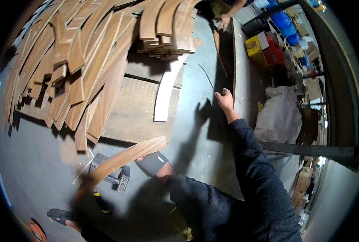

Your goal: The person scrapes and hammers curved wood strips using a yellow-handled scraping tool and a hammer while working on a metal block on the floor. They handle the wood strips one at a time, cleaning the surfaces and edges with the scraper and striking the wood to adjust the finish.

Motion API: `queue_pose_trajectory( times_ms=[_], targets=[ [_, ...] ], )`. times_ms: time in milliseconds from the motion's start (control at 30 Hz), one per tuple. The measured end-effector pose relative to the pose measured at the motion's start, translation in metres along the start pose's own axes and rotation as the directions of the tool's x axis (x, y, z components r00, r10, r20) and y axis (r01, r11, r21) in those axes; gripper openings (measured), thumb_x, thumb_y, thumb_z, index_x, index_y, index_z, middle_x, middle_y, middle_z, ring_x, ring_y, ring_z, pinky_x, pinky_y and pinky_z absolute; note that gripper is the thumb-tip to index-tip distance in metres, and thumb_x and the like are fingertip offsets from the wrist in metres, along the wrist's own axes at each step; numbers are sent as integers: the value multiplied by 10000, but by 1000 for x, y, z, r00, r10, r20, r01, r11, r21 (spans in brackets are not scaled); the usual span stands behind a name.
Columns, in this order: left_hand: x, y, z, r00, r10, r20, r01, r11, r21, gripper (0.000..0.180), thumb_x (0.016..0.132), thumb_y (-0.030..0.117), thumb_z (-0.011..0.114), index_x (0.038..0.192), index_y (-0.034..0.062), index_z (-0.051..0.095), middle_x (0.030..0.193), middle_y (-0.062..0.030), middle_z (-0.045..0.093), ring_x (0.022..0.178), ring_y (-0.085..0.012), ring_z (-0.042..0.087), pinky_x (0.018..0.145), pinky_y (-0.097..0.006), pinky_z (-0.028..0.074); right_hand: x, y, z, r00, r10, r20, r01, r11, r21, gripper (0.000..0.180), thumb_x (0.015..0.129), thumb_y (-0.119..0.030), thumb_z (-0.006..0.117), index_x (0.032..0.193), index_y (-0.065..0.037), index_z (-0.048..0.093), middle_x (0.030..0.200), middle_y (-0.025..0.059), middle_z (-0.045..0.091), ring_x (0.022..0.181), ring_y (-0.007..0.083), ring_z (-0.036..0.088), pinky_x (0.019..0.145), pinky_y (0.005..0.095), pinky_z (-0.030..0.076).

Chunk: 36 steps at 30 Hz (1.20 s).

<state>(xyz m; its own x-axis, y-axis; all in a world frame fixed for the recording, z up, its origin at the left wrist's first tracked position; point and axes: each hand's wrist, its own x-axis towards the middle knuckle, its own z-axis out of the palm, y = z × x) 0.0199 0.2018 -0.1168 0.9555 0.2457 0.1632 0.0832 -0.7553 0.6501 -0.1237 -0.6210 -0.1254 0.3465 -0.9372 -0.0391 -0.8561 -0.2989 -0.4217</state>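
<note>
My right arm, in a dark sleeve, reaches up the middle right. At its end my right hand [225, 101] is bent, with thumb and forefinger at the lower end of a thin dark strip [206, 76], seemingly pinching it. I cannot make out my left hand anywhere. Low on the left a curved wooden slat [127, 159] slants above black weights [114, 174]; its lower end is blurred and in shadow. Close to its upper end is my foot in a grey slide sandal [154, 162]. Another sandal [60, 215] shows at the lower left.
Stacks of curved wooden slats [94, 60] fill the upper left. A white curved piece [166, 99] lies on a wooden board [137, 109]. At the right, a dark-framed rack [308, 149] holds a translucent bag [280, 117] and a red container [273, 52]. Another person's hand [225, 22] appears at top.
</note>
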Motion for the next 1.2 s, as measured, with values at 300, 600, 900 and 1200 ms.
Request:
queue_pose_trajectory(
  times_ms=[300, 600, 900, 1200],
  targets=[
    [-6, 10, 9, 998, 54, 30, -57, 995, 85, 542, 851, 276, 554, 1271, -25, 393, 1139, -252, 524, 1019, -348, 530, 923, -436, 434, 14, 0, 24, 998, -21, 53, 13, 990, 143, 669, 774, -326, 679, 1278, 63, 470, 1256, 253, 528, 1189, 345, 509, 1015, 385, 394],
    [-7, 28, 17, 994, 94, 51, -101, 986, 134, 574, 836, 271, 562, 1287, -27, 369, 1159, -251, 510, 1034, -345, 524, 930, -432, 429, 18, -16, 31, 999, 38, -3, -36, 971, 237, 639, 784, -303, 676, 1317, -43, 437, 1321, 187, 449, 1236, 313, 451, 1037, 378, 373],
    [-7, 29, 24, 993, 106, 49, -111, 985, 133, 608, 821, 266, 569, 1303, -30, 344, 1179, -250, 495, 1050, -343, 518, 938, -427, 424, 12, -22, 23, 992, -1, -123, 39, 949, 311, 588, 789, -244, 652, 1306, -68, 434, 1299, 164, 432, 1255, 311, 414, 1056, 388, 348],
    [-7, 22, 25, 994, 103, 30, -106, 987, 125, 643, 806, 260, 577, 1319, -32, 320, 1199, -249, 481, 1066, -340, 511, 945, -423, 419, 14, -55, 6, 884, -242, -400, 342, 918, 202, 584, 779, -165, 654, 1303, -54, 421, 1348, 191, 387, 1289, 342, 357, 1088, 413, 294]
  ],
)
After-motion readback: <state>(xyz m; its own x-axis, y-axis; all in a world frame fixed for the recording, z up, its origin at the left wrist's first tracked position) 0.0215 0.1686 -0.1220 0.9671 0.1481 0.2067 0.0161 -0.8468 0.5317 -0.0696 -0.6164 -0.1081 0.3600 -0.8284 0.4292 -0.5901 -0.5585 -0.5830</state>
